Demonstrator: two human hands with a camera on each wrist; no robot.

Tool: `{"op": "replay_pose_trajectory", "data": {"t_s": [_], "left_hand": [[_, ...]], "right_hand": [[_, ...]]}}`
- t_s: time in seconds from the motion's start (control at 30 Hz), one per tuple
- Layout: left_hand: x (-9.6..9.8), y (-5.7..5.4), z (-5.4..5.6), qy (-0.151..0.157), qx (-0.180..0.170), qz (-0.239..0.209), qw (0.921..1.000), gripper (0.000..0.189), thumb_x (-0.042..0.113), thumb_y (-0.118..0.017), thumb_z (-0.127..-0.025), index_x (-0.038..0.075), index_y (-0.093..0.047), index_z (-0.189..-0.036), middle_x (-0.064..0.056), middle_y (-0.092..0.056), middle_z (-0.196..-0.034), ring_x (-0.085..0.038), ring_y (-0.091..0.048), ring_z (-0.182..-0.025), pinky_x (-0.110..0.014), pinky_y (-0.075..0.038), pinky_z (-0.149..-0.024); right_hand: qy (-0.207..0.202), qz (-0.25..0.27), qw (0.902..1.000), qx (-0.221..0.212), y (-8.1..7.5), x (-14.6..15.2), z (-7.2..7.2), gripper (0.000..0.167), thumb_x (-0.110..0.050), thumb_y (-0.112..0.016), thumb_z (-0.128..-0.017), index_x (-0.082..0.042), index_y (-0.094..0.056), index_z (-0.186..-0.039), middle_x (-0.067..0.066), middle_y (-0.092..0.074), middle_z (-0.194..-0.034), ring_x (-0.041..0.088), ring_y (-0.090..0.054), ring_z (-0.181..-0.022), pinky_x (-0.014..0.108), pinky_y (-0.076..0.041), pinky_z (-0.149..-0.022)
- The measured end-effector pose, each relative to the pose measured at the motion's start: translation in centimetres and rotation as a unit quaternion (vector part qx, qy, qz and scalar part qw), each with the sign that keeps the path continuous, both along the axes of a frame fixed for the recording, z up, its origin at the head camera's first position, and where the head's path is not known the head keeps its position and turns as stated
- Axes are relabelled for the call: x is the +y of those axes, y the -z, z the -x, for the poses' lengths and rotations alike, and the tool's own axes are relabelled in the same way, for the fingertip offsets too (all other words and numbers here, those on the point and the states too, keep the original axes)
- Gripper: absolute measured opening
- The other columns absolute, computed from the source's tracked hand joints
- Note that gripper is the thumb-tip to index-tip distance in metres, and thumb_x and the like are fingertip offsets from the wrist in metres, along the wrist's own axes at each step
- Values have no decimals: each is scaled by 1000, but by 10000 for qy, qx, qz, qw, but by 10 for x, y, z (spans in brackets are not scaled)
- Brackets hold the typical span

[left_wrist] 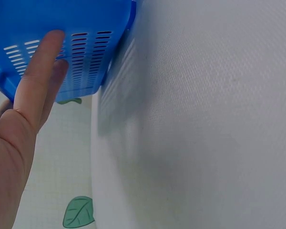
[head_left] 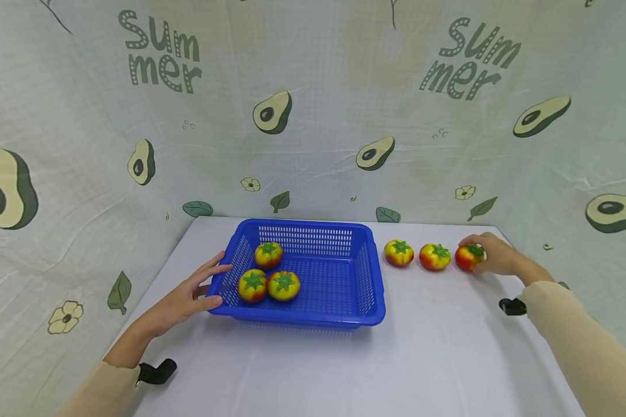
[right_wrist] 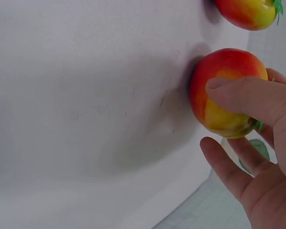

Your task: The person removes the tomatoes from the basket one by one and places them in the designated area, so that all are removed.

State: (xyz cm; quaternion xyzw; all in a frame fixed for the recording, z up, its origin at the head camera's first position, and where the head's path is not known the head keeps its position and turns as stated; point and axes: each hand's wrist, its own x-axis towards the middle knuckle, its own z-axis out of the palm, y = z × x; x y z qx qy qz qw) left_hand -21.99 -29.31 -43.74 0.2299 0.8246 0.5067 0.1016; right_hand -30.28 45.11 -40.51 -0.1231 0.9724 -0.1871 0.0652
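Note:
Against the left rim of a blue plastic basket [head_left: 318, 318] rests my left hand [head_left: 182, 301], its fingers fairly straight. In the left wrist view the fingers [left_wrist: 38, 76] touch the basket's slotted outer wall [left_wrist: 86, 52]. Three red-and-yellow toy tomatoes [head_left: 253, 285] with green leafy tops lie in the basket's left part. At the far right of the table, my right hand [head_left: 492, 255] grips another toy tomato [head_left: 466, 259] between thumb and fingers. The right wrist view shows the thumb across this tomato [right_wrist: 224, 67]; its leafy top is mostly hidden.
Two more toy tomatoes, one near the basket [head_left: 399, 253] and one beside the gripped tomato [head_left: 435, 257], sit in a row on the white table [head_left: 313, 376]. A printed cloth [head_left: 318, 87] hangs behind the table and along its sides.

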Motion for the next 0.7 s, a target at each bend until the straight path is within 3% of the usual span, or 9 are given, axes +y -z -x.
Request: {"op": "replay_pose_trajectory", "data": {"t_s": [0.33, 0.7], "left_hand": [[-1, 2, 0, -1, -95, -53, 9999, 65, 18, -65, -106, 17, -38, -165, -4, 3, -180, -65, -35, -146, -48, -58, -103], [-1, 2, 1, 10, -56, -51, 10000, 64, 17, -65, -106, 17, -39, -165, -4, 3, -180, -66, -33, -147, -64, -52, -106]], "right_hand": [[-65, 48, 10000, -29, 1, 2, 1, 66, 0, -85, -84, 1, -57, -144, 39, -44, -141, 57, -44, -124, 79, -46, -99], [-109, 154, 9998, -41, -8, -1, 0, 69, -6, -85, -87, -1, -54, -148, 37, -40, -146, 57, -42, -127, 77, -49, -98]]}}
